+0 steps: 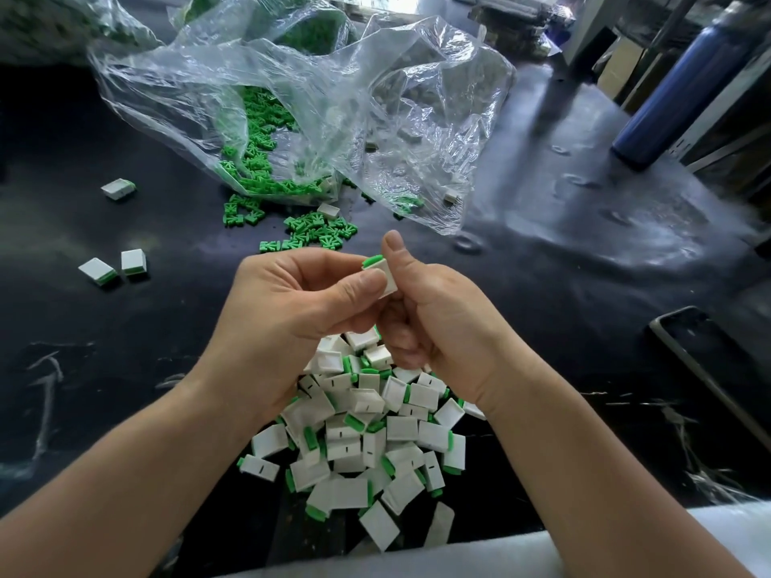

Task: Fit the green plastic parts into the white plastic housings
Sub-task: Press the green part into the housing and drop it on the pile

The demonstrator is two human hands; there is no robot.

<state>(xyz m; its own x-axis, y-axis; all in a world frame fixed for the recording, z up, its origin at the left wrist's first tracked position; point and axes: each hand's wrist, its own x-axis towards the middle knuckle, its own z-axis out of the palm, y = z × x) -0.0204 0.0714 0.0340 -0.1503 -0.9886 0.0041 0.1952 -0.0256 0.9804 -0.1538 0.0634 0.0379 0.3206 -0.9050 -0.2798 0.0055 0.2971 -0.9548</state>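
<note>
We see a dark, scuffed bench (542, 285) carrying a clear plastic bag (292, 98) that spills loose green parts (317, 229), with a blue bottle (676, 85) at far right. Above a pile of fitted housings (367, 435), our left hand (283, 310) and right hand (434, 310) together pinch one white housing (386, 277), a green part (372, 260) protruding from its far end.

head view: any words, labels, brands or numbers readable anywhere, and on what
No text can be read in this view.
White plastic housings in the near pile: several bear only a short dark line, not a letter or number.
Dark blue cylindrical bottle: no label shows.
Tan boxes at the far right: too blurred to tell.
</note>
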